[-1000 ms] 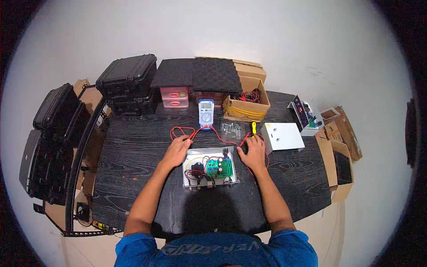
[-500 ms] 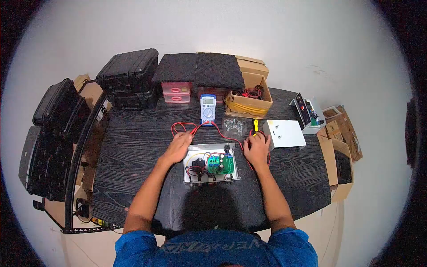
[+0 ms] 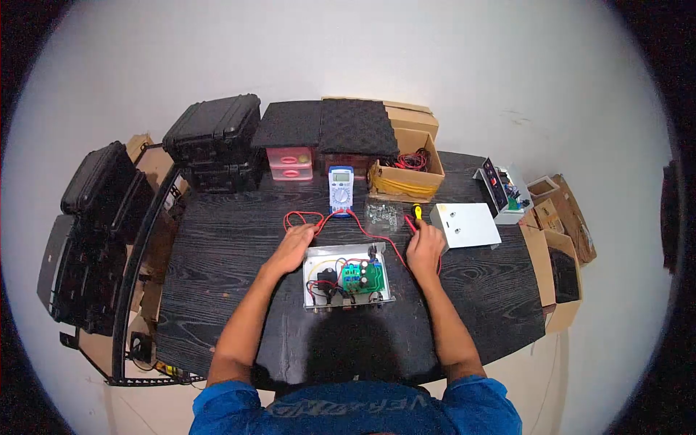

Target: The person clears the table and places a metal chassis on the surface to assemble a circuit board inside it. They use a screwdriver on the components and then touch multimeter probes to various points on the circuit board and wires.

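Note:
My left hand [image 3: 291, 249] rests on the table left of an open metal case [image 3: 310, 296], its fingers closed at a red test probe [image 3: 318, 225]. The case holds a green circuit board [image 3: 364, 276], a black component and wiring. To the right of the case, my right hand [image 3: 425, 249] is closed around another red test probe [image 3: 410, 223], whose end sticks out beyond the fingers. Red leads run to a blue-and-white multimeter [image 3: 341, 190] standing behind the case. A yellow-and-black screwdriver [image 3: 417, 211] lies just beyond my right hand, partly hidden.
A white metal cover [image 3: 467, 224] lies right of my right hand, near a second open unit [image 3: 507, 194]. Behind are a clear plastic bag [image 3: 383, 217], a cardboard box of cables [image 3: 407, 174], foam-topped drawers [image 3: 290, 163] and black hard cases [image 3: 215, 138]. A metal-framed rack [image 3: 134, 275] stands left.
The view has tilted, so everything sits slightly lower. My right hand has shifted a little right and away from me, and a red probe now shows at its fingers. My left hand stays nearly still.

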